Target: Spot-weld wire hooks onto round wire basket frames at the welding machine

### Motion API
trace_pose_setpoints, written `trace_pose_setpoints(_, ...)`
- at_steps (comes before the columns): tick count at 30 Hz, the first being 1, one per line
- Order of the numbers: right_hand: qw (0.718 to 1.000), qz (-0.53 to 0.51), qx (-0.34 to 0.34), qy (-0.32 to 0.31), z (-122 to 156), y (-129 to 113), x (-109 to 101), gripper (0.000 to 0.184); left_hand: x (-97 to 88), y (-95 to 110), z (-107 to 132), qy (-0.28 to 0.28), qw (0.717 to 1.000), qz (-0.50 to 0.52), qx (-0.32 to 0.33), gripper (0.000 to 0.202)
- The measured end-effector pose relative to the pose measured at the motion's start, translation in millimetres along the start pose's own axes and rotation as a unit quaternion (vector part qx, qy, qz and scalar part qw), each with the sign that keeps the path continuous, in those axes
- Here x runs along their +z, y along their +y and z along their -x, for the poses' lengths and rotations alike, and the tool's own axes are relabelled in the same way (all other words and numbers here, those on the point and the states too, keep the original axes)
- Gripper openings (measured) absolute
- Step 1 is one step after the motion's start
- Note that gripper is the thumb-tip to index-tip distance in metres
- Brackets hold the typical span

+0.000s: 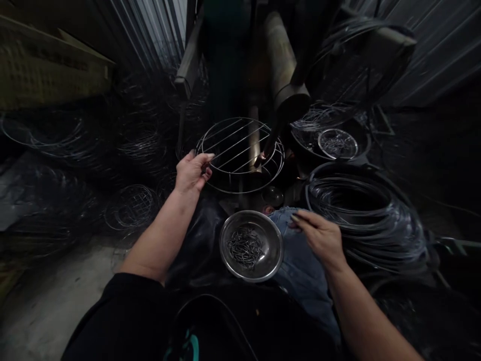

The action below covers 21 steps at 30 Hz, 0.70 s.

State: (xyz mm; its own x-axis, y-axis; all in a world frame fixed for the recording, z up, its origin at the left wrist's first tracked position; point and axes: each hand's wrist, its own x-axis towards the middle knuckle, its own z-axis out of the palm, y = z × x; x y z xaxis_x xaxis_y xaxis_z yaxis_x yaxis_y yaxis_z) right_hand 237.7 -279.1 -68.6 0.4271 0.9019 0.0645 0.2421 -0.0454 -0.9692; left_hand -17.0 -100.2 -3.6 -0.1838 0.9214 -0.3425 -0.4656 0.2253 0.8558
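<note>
My left hand (pixel 193 171) is closed around the left edge of a round wire rack (pixel 240 145), which has parallel bars across its upper ring and a second ring below. The rack's right side sits at the dark metal tip of a machine. My right hand (pixel 319 234) is raised over my jeans-covered leg, thumb and fingers pinched together; whatever is between them is too small to make out. Left of that hand, a shiny metal bowl (pixel 275 255) rests at my lap with a heap of short wire pieces (pixel 246 247) in it.
A thick machine cylinder (pixel 281 60) slants down above the rack. To the right lie a big coil of wire (pixel 376 220) and a dark basin (pixel 363 150) holding a smaller bowl (pixel 338 144) of wire pieces. Stacks of wire rings (pixel 139 135) and a yellowish box (pixel 56 70) stand at left.
</note>
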Motion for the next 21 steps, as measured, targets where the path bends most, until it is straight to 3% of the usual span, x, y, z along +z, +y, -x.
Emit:
trace_pose_setpoints(4,0.996,0.022,-0.073,-0.051,-37,-59,28,0.017,10.9,-8,4,-0.014,1.000,0.001,0.009,0.044)
trace_pose_setpoints(7,0.993,0.075,-0.076,-0.052,-55,-83,56,0.014,14.1,-11,4,-0.016,1.000,0.005,0.010,0.043)
trace_pose_setpoints(12,0.999,0.019,-0.037,-0.007,-61,-83,87,0.017,14.3,-10,1,-0.008,1.000,0.008,0.010,0.044)
trace_pose_setpoints(16,0.996,-0.084,0.006,0.024,-53,-75,95,0.024,17.0,-8,0,-0.006,1.000,0.014,0.009,0.047)
trace_pose_setpoints(21,0.989,-0.127,0.006,0.070,-45,-68,100,0.024,21.3,-9,-2,-0.022,1.000,0.021,0.003,0.043)
